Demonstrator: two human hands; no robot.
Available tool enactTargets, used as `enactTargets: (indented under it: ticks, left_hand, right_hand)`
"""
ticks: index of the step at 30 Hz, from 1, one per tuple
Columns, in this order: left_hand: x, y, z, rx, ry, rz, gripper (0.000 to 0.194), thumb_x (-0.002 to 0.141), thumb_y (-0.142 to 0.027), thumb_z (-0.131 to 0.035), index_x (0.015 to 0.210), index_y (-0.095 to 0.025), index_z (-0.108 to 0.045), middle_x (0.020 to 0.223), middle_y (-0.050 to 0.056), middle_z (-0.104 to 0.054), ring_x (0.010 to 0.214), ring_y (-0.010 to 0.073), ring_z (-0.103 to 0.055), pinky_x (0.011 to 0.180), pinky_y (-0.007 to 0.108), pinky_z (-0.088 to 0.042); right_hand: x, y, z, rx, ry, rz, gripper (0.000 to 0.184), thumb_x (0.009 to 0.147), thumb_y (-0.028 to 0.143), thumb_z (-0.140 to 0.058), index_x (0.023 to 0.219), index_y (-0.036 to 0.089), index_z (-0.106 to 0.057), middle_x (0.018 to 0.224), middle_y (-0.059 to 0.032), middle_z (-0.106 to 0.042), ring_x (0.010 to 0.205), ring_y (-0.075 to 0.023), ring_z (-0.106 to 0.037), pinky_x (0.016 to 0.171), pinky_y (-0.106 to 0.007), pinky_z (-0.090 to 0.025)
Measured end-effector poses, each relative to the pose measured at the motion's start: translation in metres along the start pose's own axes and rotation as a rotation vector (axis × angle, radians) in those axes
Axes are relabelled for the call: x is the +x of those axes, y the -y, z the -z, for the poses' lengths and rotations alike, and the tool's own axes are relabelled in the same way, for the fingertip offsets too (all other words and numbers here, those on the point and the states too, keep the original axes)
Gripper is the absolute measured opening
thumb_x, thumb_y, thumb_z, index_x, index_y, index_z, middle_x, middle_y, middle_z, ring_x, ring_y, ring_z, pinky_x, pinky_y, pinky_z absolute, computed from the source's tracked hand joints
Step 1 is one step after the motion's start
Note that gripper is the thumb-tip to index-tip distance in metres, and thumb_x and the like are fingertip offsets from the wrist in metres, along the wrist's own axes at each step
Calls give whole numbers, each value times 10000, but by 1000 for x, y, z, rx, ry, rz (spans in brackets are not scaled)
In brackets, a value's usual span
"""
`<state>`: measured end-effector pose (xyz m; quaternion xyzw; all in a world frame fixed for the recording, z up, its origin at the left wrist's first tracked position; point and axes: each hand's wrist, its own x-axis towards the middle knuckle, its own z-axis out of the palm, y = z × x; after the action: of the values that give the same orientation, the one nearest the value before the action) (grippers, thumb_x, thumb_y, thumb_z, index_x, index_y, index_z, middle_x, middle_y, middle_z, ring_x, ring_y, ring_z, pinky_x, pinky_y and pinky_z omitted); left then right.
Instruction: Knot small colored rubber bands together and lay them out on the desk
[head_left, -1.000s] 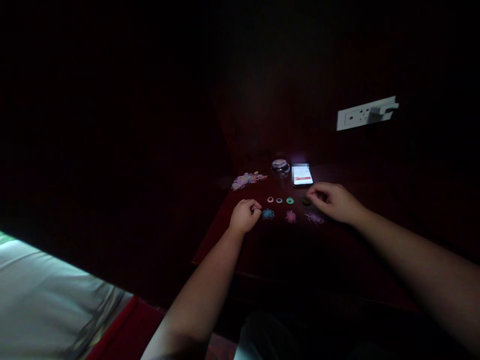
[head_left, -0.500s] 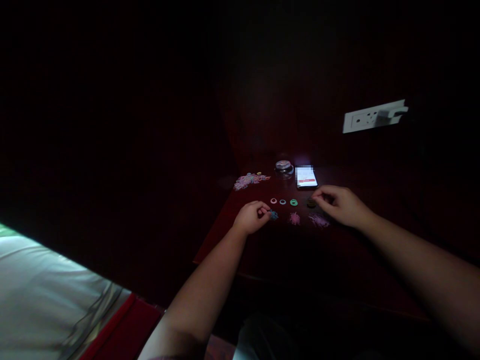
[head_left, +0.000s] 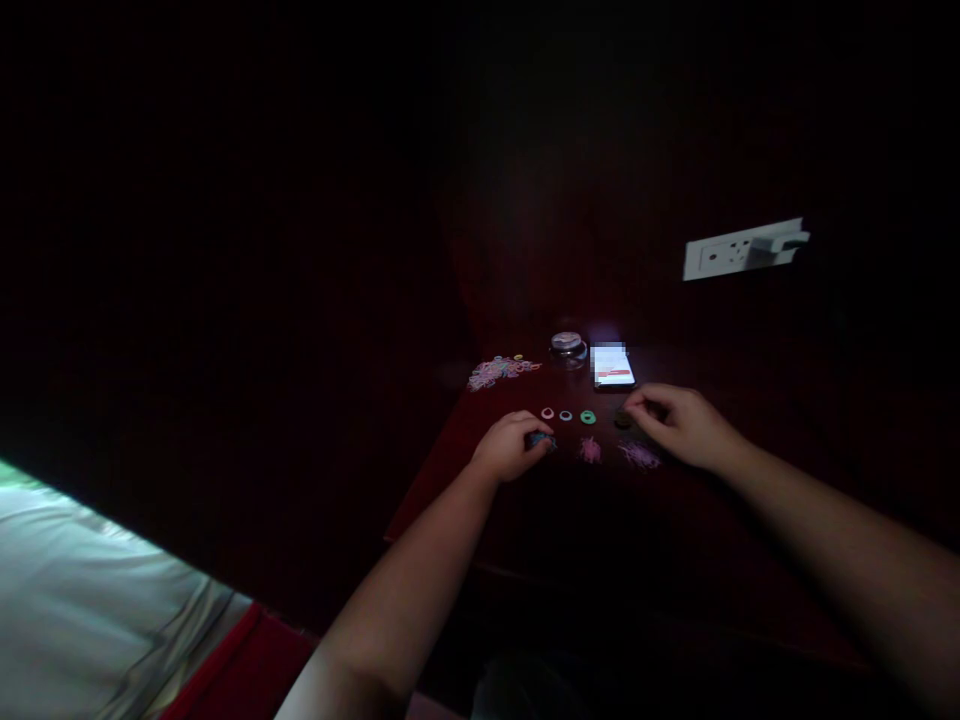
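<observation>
My left hand (head_left: 512,447) curves around a small pile of blue bands (head_left: 541,440), thumb and fingers apart at its left side. To its right lie a pink pile of bands (head_left: 590,450) and a purple pile of bands (head_left: 639,455). Behind the piles sit a pink ring (head_left: 547,413), a pale blue ring (head_left: 566,416) and a green ring (head_left: 588,417). Thumb and forefinger of my right hand (head_left: 682,425) are pinched together beside a dark olive ring (head_left: 622,419). Whatever they hold, if anything, is too small to make out.
A mixed heap of pastel bands (head_left: 499,373) lies at the table's back left. Behind the rings stand a round clear container (head_left: 568,345) and a lit phone (head_left: 613,370). A white socket with a plug (head_left: 742,250) is on the wall. The surroundings are very dark.
My left hand's fingers have spread apart over the blue pile. My right hand stays pinched near the olive ring. The whole view has shifted slightly, with the table lower in it.
</observation>
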<state>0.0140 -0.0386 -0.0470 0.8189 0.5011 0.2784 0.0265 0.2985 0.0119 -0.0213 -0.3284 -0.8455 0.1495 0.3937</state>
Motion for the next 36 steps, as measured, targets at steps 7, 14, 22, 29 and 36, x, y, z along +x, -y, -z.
enactTargets:
  ticks: [7, 14, 22, 29, 36]
  left_hand:
    - [2, 1, -3, -57, -30, 14, 146, 851, -266, -582, 926, -221, -698, 911, 20, -660, 800, 134, -599, 756, 252, -476]
    - [3, 3, -4, -86, -77, 21, 157, 877, -271, -557, 897, -202, -696, 817, 13, -625, 704, 111, -570, 695, 232, -460]
    - [3, 9, -6, -184, -154, 159, 196, 926, -282, -476, 973, -203, -649, 883, 20, -684, 731, 115, -623, 716, 238, -502]
    - [15, 36, -8, -101, -225, 485, 325, 932, -145, -336, 1147, -160, -579, 1165, 110, -660, 1042, 172, -638, 940, 343, -498]
    - [37, 37, -17, 101, -85, 564, 406, 867, -384, -523, 1234, -222, -591, 1459, 114, -470, 1370, 342, -361, 1103, 582, -271]
  right_hand:
    - [0, -4, 0, -6, 4, -12, 214, 858, 349, -526, 783, 189, -647, 665, -22, -622, 565, -150, -537, 509, -257, -410]
    - [0, -7, 1, -11, -15, -6, 214, 849, 350, -541, 769, 186, -653, 670, -28, -642, 579, -152, -548, 534, -261, -418]
    - [-1, -6, 1, 3, -19, -3, 207, 861, 344, -545, 776, 184, -645, 670, -29, -635, 582, -147, -537, 534, -256, -419]
    - [-1, -5, 2, -1, -6, -27, 236, 857, 366, -534, 766, 184, -653, 646, -21, -612, 568, -149, -527, 519, -260, -407]
    - [-2, -4, 1, 10, -2, -35, 213, 865, 347, -533, 783, 188, -649, 665, -21, -620, 580, -148, -533, 526, -256, -416]
